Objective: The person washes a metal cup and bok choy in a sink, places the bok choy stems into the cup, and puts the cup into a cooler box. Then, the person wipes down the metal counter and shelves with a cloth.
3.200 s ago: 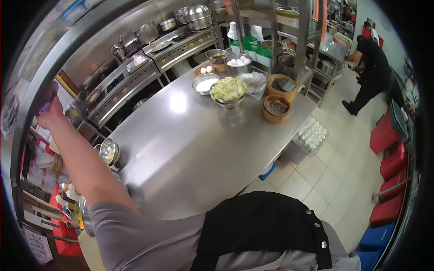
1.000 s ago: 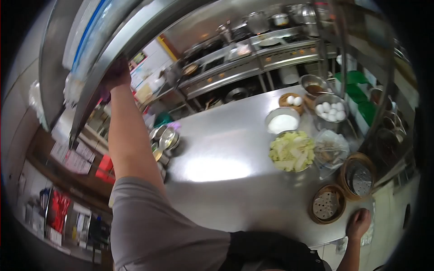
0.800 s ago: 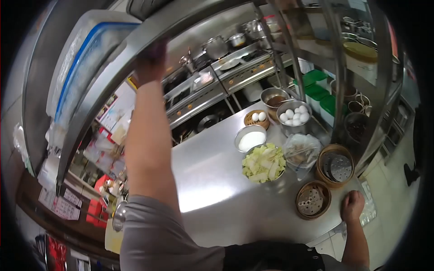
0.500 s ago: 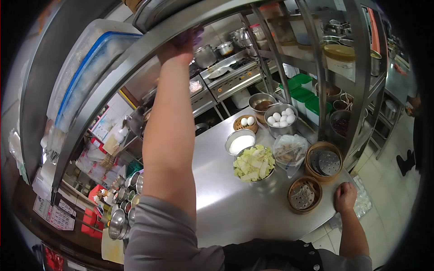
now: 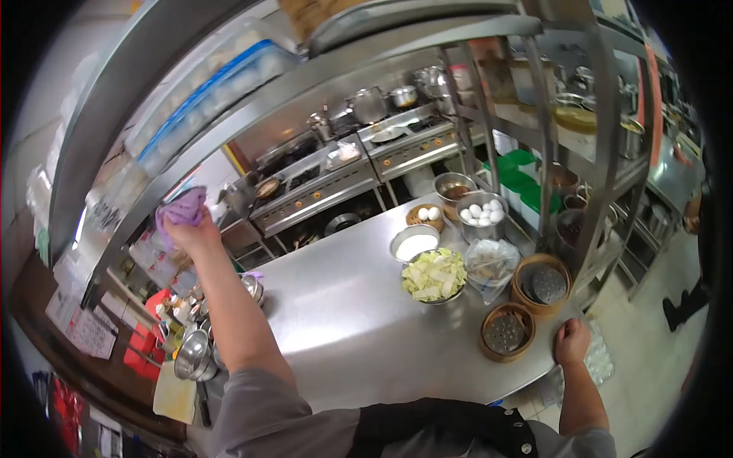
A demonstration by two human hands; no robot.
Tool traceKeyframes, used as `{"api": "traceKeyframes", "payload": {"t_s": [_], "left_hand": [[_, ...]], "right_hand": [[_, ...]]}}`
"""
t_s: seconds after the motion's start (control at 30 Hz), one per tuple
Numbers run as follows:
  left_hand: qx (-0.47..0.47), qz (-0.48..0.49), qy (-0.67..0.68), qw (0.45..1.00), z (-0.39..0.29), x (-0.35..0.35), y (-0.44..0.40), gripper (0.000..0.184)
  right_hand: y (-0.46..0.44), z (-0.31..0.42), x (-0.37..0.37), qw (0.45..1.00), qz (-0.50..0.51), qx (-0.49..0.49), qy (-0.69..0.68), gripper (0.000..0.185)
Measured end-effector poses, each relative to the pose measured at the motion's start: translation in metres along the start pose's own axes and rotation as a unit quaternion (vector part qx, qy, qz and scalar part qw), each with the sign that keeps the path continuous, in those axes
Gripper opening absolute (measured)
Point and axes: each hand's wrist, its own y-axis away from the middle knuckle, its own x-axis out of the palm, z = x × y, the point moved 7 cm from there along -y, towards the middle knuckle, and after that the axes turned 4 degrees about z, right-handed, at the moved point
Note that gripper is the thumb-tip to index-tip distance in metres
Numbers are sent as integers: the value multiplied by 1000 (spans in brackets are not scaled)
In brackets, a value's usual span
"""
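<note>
My left hand (image 5: 192,233) is raised at the left, its fingers wrapped around a bunched purple cloth (image 5: 182,209). The cloth is against the metal bar of the overhead shelf (image 5: 229,122). Down at the right corner of the steel table (image 5: 343,336), my right hand (image 5: 573,341) rests as a closed fist, with nothing visible in it. Close to that hand stand two round bamboo steamers, the smaller steamer (image 5: 489,353) and the larger steamer (image 5: 540,308), each with perforated metal discs inside.
On the table are a bowl of chopped cabbage (image 5: 434,275), a bowl of white powder (image 5: 414,243), a pot of eggs (image 5: 482,215) and a plastic bag (image 5: 490,267). Metal bowls (image 5: 195,356) stand at the left. Stoves (image 5: 313,197) line the back. Another person's leg (image 5: 687,304) shows far right.
My left hand has moved left and down along the shelf bar with the purple cloth, which now shows fully. My right hand stays at the table corner. The view has shifted slightly.
</note>
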Motion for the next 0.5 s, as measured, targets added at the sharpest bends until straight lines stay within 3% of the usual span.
{"api": "traceKeyframes", "payload": {"t_s": [0.1, 0.13, 0.2, 0.27, 0.37, 0.5], "left_hand": [[175, -88, -160, 967, -66, -16, 7, 40], [238, -118, -308, 913, -82, -34, -7, 46], [342, -123, -520, 773, -109, 8, 26, 51], [461, -50, -586, 664, -110, 21, 14, 46], [473, 25, -650, 594, -106, 51, 36, 36], [577, 119, -629, 507, -85, 92, 73, 26]], "right_hand": [[-2, 1, 7, 999, -3, -33, 9, 7], [-1, 0, 8, 999, -5, -42, 14, 7], [1, -4, 11, 999, 6, -40, 18, 7], [-1, -10, 17, 999, 7, -36, 15, 8], [0, -14, 20, 999, -6, -45, 15, 9], [0, -8, 16, 998, -4, -53, 15, 8]]}}
